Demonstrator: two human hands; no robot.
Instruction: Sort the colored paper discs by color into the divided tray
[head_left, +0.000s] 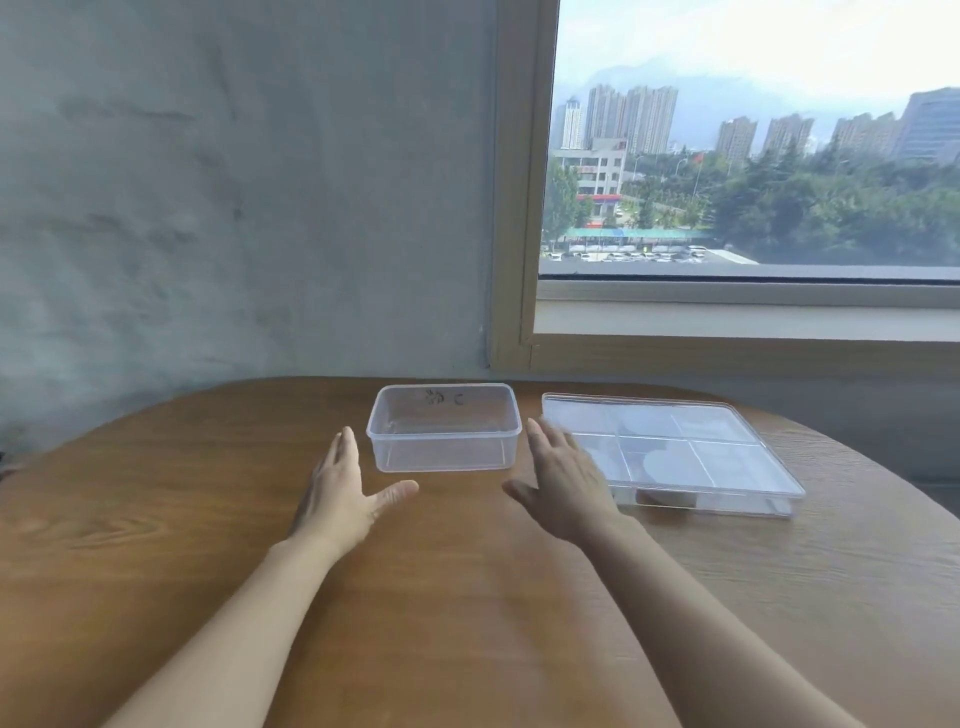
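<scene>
On table | left hand (340, 499) open, empty | right hand (563, 480) open, beside clear box (444, 428)

Brown wood-grain table with rounded edge (156, 519) fills lower frame. Clear rectangular plastic tub (444, 454) upright on table, near far edge, lid off. Black scribble (441, 398) on tub's far wall, unreadable. Rough grey-green plaster wall (234, 182) behind, left side. Beige-framed window (514, 182) on right, pale sill (727, 319) under glass. Outside: grey high-rise towers (631, 119), low white building (597, 166), dense green trees (831, 208), car park with parked cars (634, 254), hazy hills behind towers.
</scene>
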